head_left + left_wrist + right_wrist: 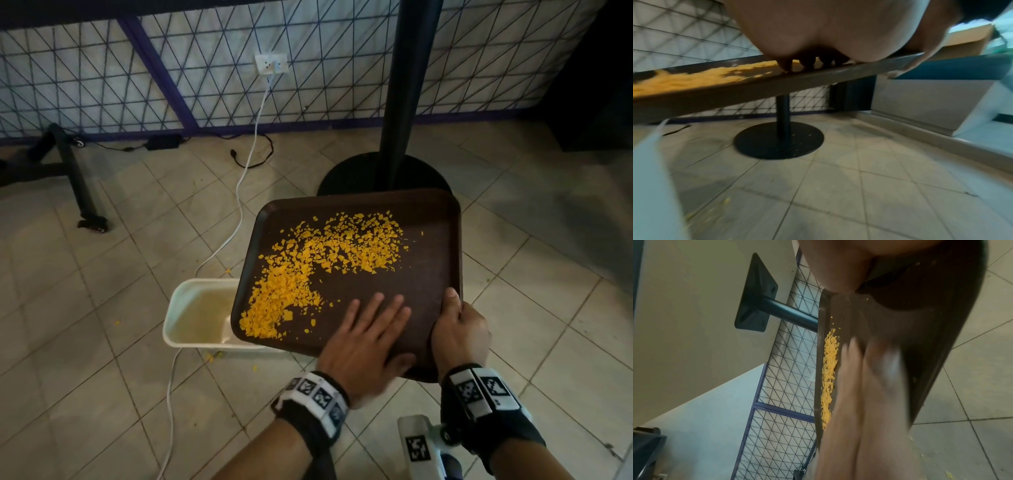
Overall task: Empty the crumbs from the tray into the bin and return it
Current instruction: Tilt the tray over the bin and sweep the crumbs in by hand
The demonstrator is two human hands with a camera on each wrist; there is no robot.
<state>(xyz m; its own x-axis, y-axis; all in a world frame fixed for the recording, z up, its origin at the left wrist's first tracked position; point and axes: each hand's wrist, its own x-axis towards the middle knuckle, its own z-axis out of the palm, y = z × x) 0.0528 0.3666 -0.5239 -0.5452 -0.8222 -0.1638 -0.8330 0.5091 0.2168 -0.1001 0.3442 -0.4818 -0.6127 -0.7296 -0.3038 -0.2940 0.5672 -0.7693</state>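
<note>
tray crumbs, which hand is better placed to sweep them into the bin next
Left. The left hand lies flat on the tray just behind the crumbs, free to sweep them toward the bin. The right hand grips the tray's edge.

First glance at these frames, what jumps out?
The yellow-orange crumbs scattered across the brown tray, piled towards its lower left corner over the white bin on the tiled floor. The left hand lies flat on the tray; the right hand grips its right edge.
</note>
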